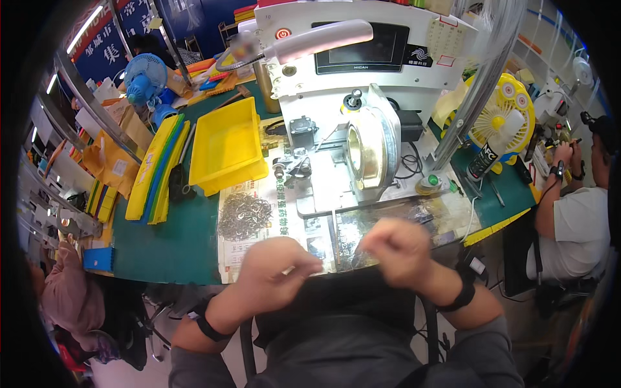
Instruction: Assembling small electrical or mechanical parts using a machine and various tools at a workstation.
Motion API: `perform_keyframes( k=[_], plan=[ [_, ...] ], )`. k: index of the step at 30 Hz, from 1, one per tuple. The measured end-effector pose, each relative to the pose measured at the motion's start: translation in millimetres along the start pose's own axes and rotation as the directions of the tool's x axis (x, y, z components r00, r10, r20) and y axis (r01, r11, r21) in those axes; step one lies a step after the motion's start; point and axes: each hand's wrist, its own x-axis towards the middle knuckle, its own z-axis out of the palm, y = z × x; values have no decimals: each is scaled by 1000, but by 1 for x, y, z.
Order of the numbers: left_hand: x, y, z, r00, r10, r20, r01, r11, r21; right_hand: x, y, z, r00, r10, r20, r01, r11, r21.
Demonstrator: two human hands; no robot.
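Note:
My left hand point(275, 268) is over the near edge of the bench, closed with thumb and fingertips together. What it pinches, if anything, is too small to make out. My right hand point(402, 251), slightly blurred, hovers to the right at similar height, its fingers also curled into a pinch; its contents cannot be made out. Beyond my left hand, a pile of small dark metal pieces point(246, 216) lies on printed paper point(234, 251). A white bench machine point(310, 97) stands ahead, with a shiny metal wheel point(363, 152) at its middle.
A yellow plastic bin point(226, 145) sits left of the machine, beside yellow, green and blue strips point(155, 171). A lamp point(323, 40) arches above. A yellow fan point(498, 119) and a bottle point(482, 161) stand right. Another person point(576, 200) works at far right.

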Motion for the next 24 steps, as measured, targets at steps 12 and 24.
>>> perform_keyframes(
  k=[12,24],
  plan=[
    [51,-36,20,935,-338,-104,296,909,-295,106,73,-55,764,632,128,-620,667,413],
    [100,-40,65,795,-579,-183,143,470,-871,121,67,-70,746,588,311,-642,759,105]
  ],
)
